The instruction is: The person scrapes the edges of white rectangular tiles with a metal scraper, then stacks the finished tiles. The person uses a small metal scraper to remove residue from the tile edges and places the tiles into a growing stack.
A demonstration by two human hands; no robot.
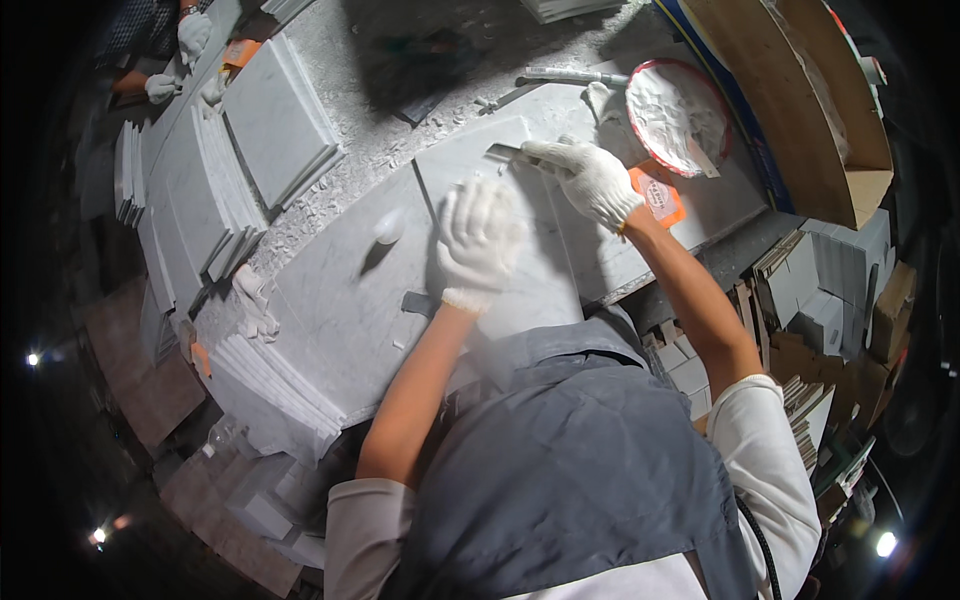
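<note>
Pale slab — beneath left hand, under blade in right hand

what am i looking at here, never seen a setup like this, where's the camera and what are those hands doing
There is no machine here: these are a person's own two hands, in white gloves. The single picture comes from a wide fisheye camera worn on the head, looking down, so edges bend and the person's forearms rise from below.

The left hand is open, palm down on or just over a pale grey-veined slab. The right hand seems to hold a small flat tool, its grey end pointing left.

Nearby are a red-rimmed bowl of white material and an orange packet. Stacked slabs stand at upper left, beyond which another person's gloved hand shows.
</note>
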